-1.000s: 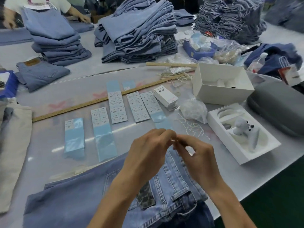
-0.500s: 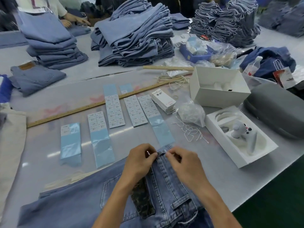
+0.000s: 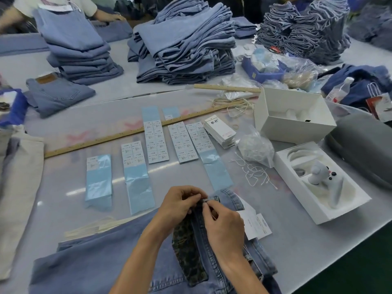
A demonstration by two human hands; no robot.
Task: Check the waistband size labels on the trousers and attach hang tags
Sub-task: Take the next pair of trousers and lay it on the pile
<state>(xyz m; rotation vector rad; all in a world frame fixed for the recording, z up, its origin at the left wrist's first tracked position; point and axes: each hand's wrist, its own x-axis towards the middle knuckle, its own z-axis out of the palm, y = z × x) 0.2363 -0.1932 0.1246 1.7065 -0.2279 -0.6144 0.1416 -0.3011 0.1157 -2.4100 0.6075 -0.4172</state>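
A pair of blue jeans (image 3: 99, 259) lies at the near edge of the table with a leopard-print patch (image 3: 188, 251) by the waistband. My left hand (image 3: 180, 206) and my right hand (image 3: 224, 225) meet at the waistband's top, each pinching the denim at a belt loop (image 3: 209, 200). White hang tags (image 3: 255, 224) lie on the jeans just right of my right hand. Whether a string runs between my fingers is too small to tell. A stack of hang tags (image 3: 220, 131) and loose white strings (image 3: 253, 174) lie further back.
Several blue sticker strips (image 3: 137, 172) with size labels lie in a row ahead of the jeans. A wooden ruler (image 3: 118, 137) crosses behind them. Two open white boxes (image 3: 294, 115) (image 3: 318, 185) and a grey case (image 3: 364, 149) stand right. Folded jeans stacks (image 3: 184, 45) fill the back.
Both hands dropped from mid-air onto the waistband and now pinch it. White hang tags have come to lie on the jeans by my right hand.
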